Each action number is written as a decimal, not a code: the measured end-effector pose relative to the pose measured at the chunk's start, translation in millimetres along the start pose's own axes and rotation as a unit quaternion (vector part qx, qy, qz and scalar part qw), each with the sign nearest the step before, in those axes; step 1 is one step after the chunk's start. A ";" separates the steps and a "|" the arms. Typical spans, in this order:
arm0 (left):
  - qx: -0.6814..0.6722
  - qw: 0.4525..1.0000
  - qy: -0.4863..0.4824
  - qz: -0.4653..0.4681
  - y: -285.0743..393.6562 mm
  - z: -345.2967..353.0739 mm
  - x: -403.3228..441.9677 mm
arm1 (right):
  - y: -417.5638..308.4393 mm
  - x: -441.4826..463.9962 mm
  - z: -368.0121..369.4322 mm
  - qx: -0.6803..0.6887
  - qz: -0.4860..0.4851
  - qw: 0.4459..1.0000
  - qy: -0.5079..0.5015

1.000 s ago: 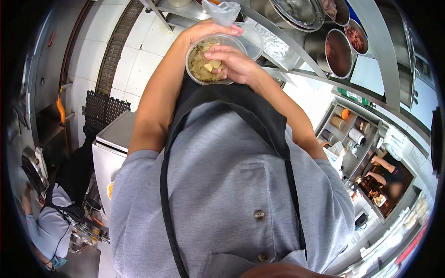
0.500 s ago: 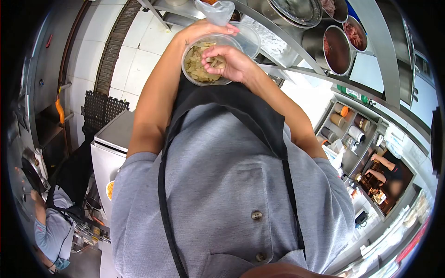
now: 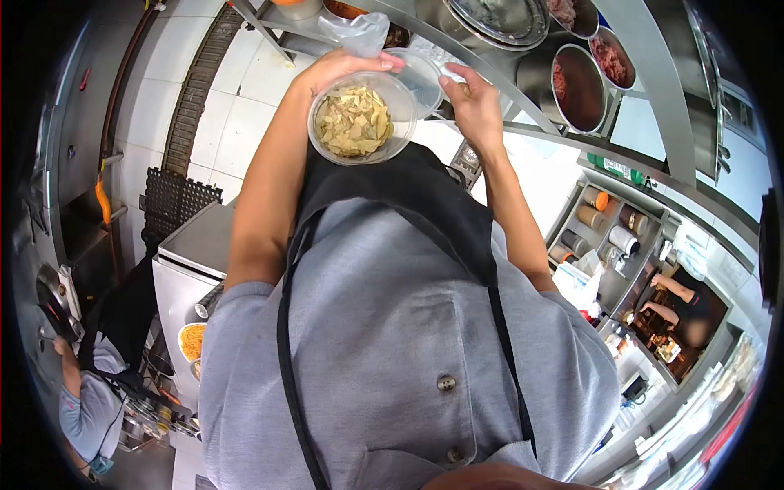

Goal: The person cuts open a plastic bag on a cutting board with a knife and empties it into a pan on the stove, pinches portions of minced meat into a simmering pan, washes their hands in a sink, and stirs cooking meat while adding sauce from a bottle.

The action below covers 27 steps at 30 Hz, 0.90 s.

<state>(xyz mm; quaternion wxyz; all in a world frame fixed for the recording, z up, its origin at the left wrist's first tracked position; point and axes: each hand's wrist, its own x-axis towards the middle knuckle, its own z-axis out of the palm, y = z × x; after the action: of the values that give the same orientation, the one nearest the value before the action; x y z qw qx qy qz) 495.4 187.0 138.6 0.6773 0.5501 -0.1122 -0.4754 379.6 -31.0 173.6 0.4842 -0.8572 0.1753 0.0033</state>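
A clear round tub (image 3: 402, 140) holds dry yellow-green leaf pieces (image 3: 354, 122). My left hand (image 3: 347, 65) reaches round the far side of the tub and grips it, with the thumb near a clear round lid (image 3: 418, 80). Beside the tub, my right hand (image 3: 474, 102) has its thumb and index finger at the lid's right edge, closed on it as far as can be seen. A crumpled clear plastic bag (image 3: 357, 33) is just beyond my left hand.
Metal pots (image 3: 578, 90) with raw meat stand on a steel rack (image 3: 523, 126) at upper right. A co-worker (image 3: 90, 400) is at lower left, another person (image 3: 686, 306) beyond an opening at right. A white cabinet (image 3: 192, 253) stands at left, near a bowl of orange food (image 3: 192, 341).
My right hand has come out of the tub and moved right to the lid's edge. The tub has shifted slightly left and toward me, and its leaf pieces are now uncovered.
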 end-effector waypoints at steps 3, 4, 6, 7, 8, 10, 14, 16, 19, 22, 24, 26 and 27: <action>-0.012 1.000 0.003 0.001 -5.1 7.8 0.8 | 25.7 20.6 -6.9 -0.130 -0.074 0.987 -0.066; -0.010 1.000 0.002 0.001 -7.0 12.5 1.0 | 29.4 24.6 -12.4 -0.161 -0.077 0.973 -0.144; -0.031 0.998 0.030 0.056 -10.8 21.2 -2.9 | 41.6 20.4 -42.7 -0.132 -0.071 0.983 -0.108; -0.080 0.995 0.045 0.040 -10.6 25.0 -9.5 | 48.8 15.2 -62.4 -0.101 -0.070 0.989 -0.085; -0.081 0.994 0.057 0.043 -12.5 25.6 -15.2 | 39.7 3.4 -84.6 -0.072 -0.014 0.996 -0.057; -0.061 0.991 0.087 0.086 -19.8 24.5 -28.5 | 39.5 -16.5 -114.9 0.163 0.189 0.962 -0.107; -0.164 0.969 0.170 0.071 -46.6 40.6 -40.5 | 24.9 -23.4 -86.2 0.134 0.254 0.900 -0.327; -0.151 0.966 0.179 0.111 -57.3 52.6 -45.6 | 23.9 -17.0 -53.8 -0.029 0.089 0.933 -0.348; -0.010 0.972 0.227 0.063 -62.6 80.8 -72.7 | 7.5 -10.7 -39.0 -0.211 -0.039 0.898 -0.385; -0.041 0.969 0.227 0.091 -101.6 88.2 -79.1 | -0.6 -12.3 -39.3 -0.326 -0.094 0.863 -0.374; -0.107 0.956 0.259 0.087 -137.3 96.4 -69.4 | 24.0 -10.8 -38.2 -0.272 -0.120 0.887 -0.355; -0.199 0.930 0.308 0.036 -175.9 97.7 -50.0 | 42.2 -8.9 -30.2 -0.241 -0.113 0.891 -0.367; -0.207 0.927 0.295 0.105 -163.9 109.0 -56.5 | 50.0 -6.2 -23.8 -0.234 -0.094 0.908 -0.335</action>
<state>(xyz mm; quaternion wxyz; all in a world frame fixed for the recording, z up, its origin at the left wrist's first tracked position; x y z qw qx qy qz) 307.0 170.2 60.3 0.8245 0.4986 0.1366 -0.2302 354.6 -72.4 145.9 0.2979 -0.9069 -0.0847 0.2856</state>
